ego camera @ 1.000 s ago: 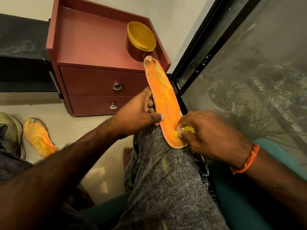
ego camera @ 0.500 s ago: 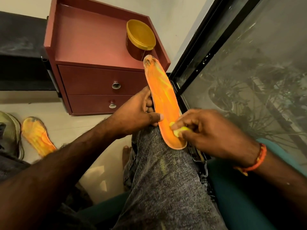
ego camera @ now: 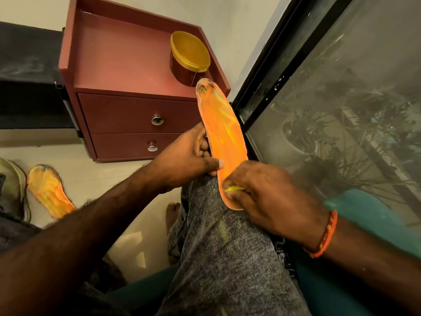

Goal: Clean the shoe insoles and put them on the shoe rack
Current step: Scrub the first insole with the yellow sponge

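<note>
An orange insole (ego camera: pixel 222 131) with yellow streaks and a dirty toe end stands propped on my knee (ego camera: pixel 218 224), toe pointing up. My left hand (ego camera: pixel 184 158) grips its left edge, thumb laid across the front. My right hand (ego camera: pixel 264 199) pinches a small yellow cloth (ego camera: pixel 233 188) and presses it against the heel end of the insole. A second orange insole (ego camera: pixel 49 190) lies on the floor at the left, beside a pale shoe (ego camera: pixel 12 181).
A red two-drawer cabinet (ego camera: pixel 136 115) stands ahead against the wall, with a yellow-lidded tub (ego camera: pixel 189 58) on its top. A dark-framed window (ego camera: pixel 330 110) runs along the right. I sit on a teal seat (ego camera: pixel 373 222).
My right hand has slid down towards the insole's heel with the cloth, and its fingers now curl more tightly over it. My left hand has kept its grip.
</note>
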